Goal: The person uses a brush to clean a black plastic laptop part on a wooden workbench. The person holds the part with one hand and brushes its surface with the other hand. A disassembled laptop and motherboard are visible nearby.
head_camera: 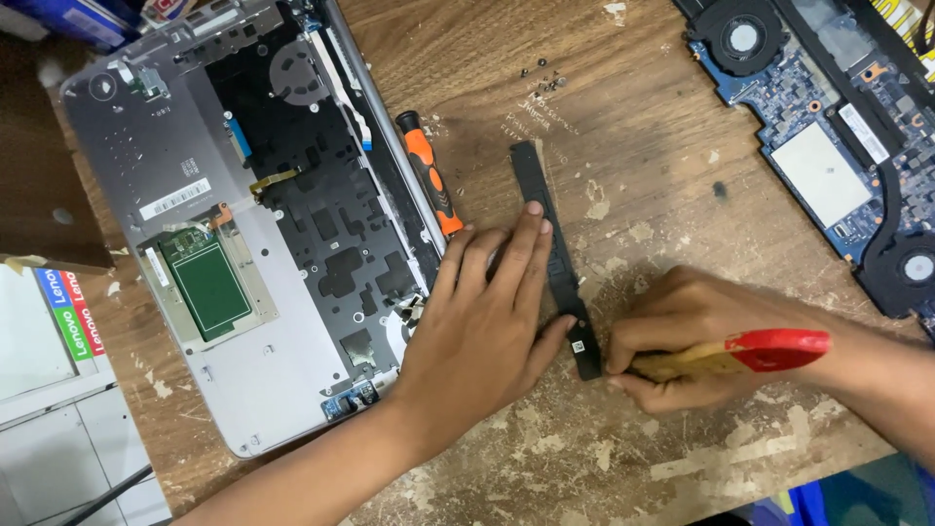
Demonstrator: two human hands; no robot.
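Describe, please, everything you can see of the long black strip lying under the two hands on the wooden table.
The long black strip is a narrow, flat bar, seemingly matte plastic, lying on the scuffed wooden table and running diagonally from upper left to lower right. Its lower end carries a small white label. The left hand lies flat over its middle, fingertips pressing it down. The right hand meets the lower end, gripping a wooden-handled tool with a red-wrapped end. An orange-and-black screwdriver lies apart to its left.

On the worn wooden bench (633,127) lies an opened silver laptop base (243,224). An orange-black screwdriver (429,170) lies just beside it. A blue circuit board (828,146) with fans sits at the far corner, small screws (545,80) nearby.
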